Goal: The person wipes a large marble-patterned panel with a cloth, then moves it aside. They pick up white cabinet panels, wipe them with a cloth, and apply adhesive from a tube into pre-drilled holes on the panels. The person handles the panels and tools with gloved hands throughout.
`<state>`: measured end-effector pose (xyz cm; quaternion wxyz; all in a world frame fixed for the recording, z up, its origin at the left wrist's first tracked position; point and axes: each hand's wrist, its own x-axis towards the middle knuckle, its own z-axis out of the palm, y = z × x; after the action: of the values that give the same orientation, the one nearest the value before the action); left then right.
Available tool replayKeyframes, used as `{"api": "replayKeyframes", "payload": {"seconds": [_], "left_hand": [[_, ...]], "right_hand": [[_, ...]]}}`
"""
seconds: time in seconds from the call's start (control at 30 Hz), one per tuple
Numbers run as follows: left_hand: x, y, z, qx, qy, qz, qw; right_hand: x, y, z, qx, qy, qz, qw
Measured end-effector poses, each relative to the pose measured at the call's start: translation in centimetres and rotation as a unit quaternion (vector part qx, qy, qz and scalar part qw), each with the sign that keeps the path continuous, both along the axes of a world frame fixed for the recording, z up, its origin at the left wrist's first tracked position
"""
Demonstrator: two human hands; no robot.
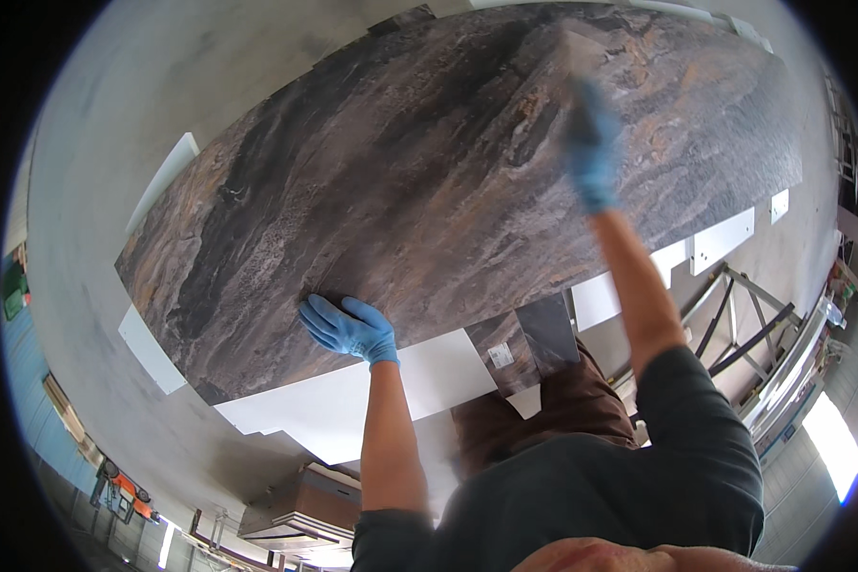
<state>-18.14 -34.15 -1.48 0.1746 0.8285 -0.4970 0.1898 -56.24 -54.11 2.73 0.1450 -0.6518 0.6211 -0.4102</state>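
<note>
A large dark panel (353,205) with a grey, brown and black stone pattern lies flat before me. My left hand (351,326), in a blue glove, rests on it close to the near edge, fingers stretched out and nothing in them. Over the far right part of the panel is my right hand (591,143), also blue-gloved and smeared by motion. It seems closed. Just beyond its fingers shows a blurred, pale tan thing (586,50), whose kind I cannot make out.
White boards (415,381) stick out from under the panel. Small dark stone-patterned pieces (548,334), one with a label, sit by my waist. A metal frame (748,324) stands at right, stacked boards (305,510) at lower left, and an orange machine (124,494) farther left.
</note>
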Motion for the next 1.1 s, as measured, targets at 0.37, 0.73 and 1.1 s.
{"api": "replayKeyframes", "payload": {"seconds": [0.37, 0.73, 1.1], "left_hand": [[2.1, -0.9, -3.7, -0.022, 0.028, -0.001, 0.999], [-2.9, -0.5, -2.0, -0.004, 0.017, 0.012, 1.0], [-10.4, 2.6, -1.5, 0.02, -0.09, 0.023, 0.995]], "right_hand": [[48.6, -2.6, 1.8, -0.27, 0.058, 0.469, 0.839], [-24.6, -13.3, -3.7, -0.01, 0.238, -0.152, 0.959], [-61.3, 42.6, -6.4, 0.319, 0.079, -0.361, 0.873]]}}
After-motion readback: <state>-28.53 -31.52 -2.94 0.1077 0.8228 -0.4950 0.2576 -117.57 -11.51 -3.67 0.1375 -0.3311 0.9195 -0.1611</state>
